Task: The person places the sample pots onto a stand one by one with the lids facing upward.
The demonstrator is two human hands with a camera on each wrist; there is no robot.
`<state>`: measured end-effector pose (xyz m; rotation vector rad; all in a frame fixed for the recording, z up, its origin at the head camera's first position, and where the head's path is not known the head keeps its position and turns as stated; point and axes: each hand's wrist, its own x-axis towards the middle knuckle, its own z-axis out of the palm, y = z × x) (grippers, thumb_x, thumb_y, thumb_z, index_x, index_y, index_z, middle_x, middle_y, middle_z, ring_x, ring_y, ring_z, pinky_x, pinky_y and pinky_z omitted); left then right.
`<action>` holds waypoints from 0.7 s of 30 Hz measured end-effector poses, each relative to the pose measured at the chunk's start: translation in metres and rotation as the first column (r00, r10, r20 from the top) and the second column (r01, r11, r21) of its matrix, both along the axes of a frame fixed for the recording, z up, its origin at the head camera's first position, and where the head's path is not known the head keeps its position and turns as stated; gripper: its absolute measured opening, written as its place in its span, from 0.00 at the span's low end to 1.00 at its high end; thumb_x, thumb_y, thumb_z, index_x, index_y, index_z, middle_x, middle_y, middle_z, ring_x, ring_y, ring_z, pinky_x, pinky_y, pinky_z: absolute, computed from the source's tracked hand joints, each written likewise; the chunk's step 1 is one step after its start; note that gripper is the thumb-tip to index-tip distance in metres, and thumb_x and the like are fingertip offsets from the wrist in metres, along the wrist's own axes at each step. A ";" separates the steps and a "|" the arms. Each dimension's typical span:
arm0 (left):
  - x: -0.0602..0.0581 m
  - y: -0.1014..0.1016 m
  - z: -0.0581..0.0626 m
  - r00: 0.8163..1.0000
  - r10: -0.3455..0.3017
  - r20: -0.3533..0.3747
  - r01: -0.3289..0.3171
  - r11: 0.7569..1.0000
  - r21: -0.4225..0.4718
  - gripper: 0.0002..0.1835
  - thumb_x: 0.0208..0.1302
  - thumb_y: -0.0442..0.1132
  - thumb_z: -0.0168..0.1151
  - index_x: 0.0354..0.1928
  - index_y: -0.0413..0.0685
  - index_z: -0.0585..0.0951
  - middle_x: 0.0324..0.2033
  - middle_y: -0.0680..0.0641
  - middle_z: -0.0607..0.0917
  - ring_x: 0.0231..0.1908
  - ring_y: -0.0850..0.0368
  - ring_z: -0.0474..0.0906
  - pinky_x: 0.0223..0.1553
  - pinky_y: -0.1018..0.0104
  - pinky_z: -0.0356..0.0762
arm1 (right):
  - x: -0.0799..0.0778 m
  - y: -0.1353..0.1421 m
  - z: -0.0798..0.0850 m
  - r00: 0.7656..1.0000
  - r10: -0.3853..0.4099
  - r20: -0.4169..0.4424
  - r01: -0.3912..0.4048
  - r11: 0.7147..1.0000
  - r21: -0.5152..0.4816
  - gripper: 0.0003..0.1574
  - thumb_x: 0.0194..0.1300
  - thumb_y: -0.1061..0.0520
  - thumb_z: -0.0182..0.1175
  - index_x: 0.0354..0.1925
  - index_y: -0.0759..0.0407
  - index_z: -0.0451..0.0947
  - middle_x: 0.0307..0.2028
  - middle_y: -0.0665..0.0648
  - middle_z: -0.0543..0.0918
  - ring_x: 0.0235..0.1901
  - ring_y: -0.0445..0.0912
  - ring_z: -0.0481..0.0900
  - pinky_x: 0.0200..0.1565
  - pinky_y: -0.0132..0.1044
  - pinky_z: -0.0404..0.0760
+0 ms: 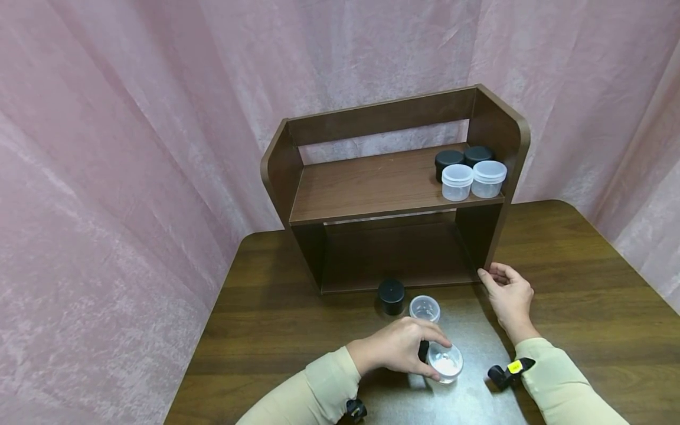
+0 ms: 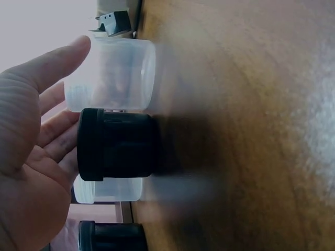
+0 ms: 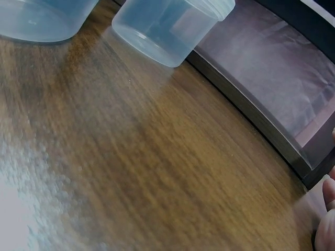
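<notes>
On the wooden bench [image 1: 584, 277], a brown shelf unit [image 1: 366, 186] is standing, the right hand [image 1: 508, 299] pinching its lower right corner. The left hand [image 1: 399, 346] is holding one clear jar [image 1: 445, 361] down front, grip spread just jar-wide. I'm guessing we're halfway: two black jars [image 1: 448, 158] and two clear ones [image 1: 457, 185] are sitting up top, with two of each, counting the held one, waiting below.

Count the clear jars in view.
4: a left clear jar and a right clear jar on the upper shelf, a third clear jar on the table, and a fourth clear jar gripped by the left hand. None looks fully hidden.
</notes>
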<state>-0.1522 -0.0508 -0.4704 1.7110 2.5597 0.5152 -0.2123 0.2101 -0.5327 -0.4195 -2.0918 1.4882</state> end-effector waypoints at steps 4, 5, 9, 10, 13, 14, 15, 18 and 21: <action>0.001 0.000 0.000 1.000 0.009 -0.002 -0.009 1.000 0.018 0.29 0.45 0.57 0.76 0.51 0.58 0.83 0.49 0.60 0.82 0.53 0.76 0.71 0.57 0.85 0.59 | 0.000 0.000 -0.001 1.000 0.000 0.006 0.000 1.000 -0.002 0.20 0.56 0.50 0.71 0.42 0.61 0.82 0.31 0.40 0.81 0.32 0.31 0.76 0.30 0.18 0.71; 0.001 0.000 0.000 1.000 0.012 0.002 -0.012 1.000 0.022 0.29 0.45 0.57 0.76 0.51 0.58 0.83 0.49 0.61 0.82 0.53 0.76 0.71 0.57 0.85 0.59 | 0.000 0.000 -0.001 1.000 0.000 0.007 0.000 1.000 -0.002 0.20 0.56 0.50 0.71 0.42 0.61 0.82 0.31 0.40 0.81 0.32 0.31 0.76 0.30 0.19 0.71; 0.002 0.000 0.000 0.999 0.026 0.020 -0.027 0.999 0.031 0.29 0.47 0.59 0.75 0.52 0.59 0.82 0.50 0.61 0.81 0.53 0.77 0.70 0.56 0.84 0.60 | 0.000 0.001 -0.001 1.000 0.000 0.006 0.000 1.000 -0.003 0.20 0.56 0.50 0.71 0.42 0.62 0.82 0.31 0.41 0.81 0.32 0.31 0.76 0.29 0.19 0.71; 0.002 0.000 0.001 0.999 0.028 0.022 -0.029 0.999 0.035 0.29 0.47 0.59 0.74 0.52 0.59 0.82 0.50 0.62 0.81 0.53 0.78 0.70 0.56 0.84 0.60 | 0.000 0.001 -0.001 1.000 -0.001 0.006 0.001 1.000 -0.002 0.20 0.56 0.50 0.71 0.42 0.62 0.82 0.31 0.41 0.81 0.32 0.31 0.76 0.29 0.19 0.71; 0.003 0.000 0.003 0.999 0.027 0.018 -0.028 0.998 0.061 0.28 0.47 0.59 0.74 0.52 0.59 0.82 0.49 0.62 0.81 0.52 0.78 0.70 0.56 0.84 0.61 | -0.001 0.001 -0.002 1.000 -0.005 0.005 0.005 1.000 0.000 0.19 0.56 0.50 0.71 0.42 0.61 0.83 0.31 0.40 0.81 0.32 0.31 0.76 0.29 0.19 0.71; 0.004 0.000 0.004 1.000 0.023 0.016 -0.024 0.997 0.076 0.28 0.47 0.59 0.74 0.51 0.59 0.82 0.48 0.62 0.81 0.52 0.78 0.70 0.56 0.84 0.61 | -0.001 0.001 -0.002 1.000 -0.005 0.005 0.005 1.000 0.001 0.19 0.56 0.50 0.71 0.42 0.61 0.83 0.31 0.40 0.81 0.32 0.31 0.76 0.29 0.19 0.71; 0.004 0.001 0.005 1.000 0.018 0.016 -0.020 0.995 0.093 0.28 0.47 0.58 0.75 0.51 0.58 0.83 0.48 0.62 0.81 0.51 0.78 0.70 0.55 0.85 0.61 | -0.001 0.001 -0.003 1.000 -0.006 0.005 0.006 1.000 0.003 0.19 0.56 0.50 0.71 0.42 0.61 0.83 0.31 0.40 0.81 0.32 0.31 0.76 0.29 0.19 0.71; 0.005 0.001 0.009 1.000 0.005 0.024 -0.009 0.989 0.146 0.28 0.47 0.56 0.75 0.51 0.56 0.83 0.47 0.61 0.82 0.51 0.78 0.71 0.54 0.85 0.62 | 0.000 0.001 -0.002 1.000 -0.002 0.003 0.002 1.000 -0.001 0.19 0.56 0.50 0.71 0.42 0.61 0.82 0.30 0.40 0.81 0.31 0.31 0.76 0.29 0.19 0.71; 0.006 0.002 0.013 0.999 0.001 0.032 -0.006 0.984 0.178 0.28 0.47 0.55 0.76 0.51 0.55 0.82 0.48 0.59 0.82 0.51 0.77 0.71 0.55 0.85 0.62 | 0.000 0.001 -0.002 1.000 -0.002 0.000 0.002 1.000 0.001 0.19 0.56 0.50 0.71 0.41 0.61 0.82 0.31 0.41 0.81 0.31 0.31 0.76 0.29 0.19 0.71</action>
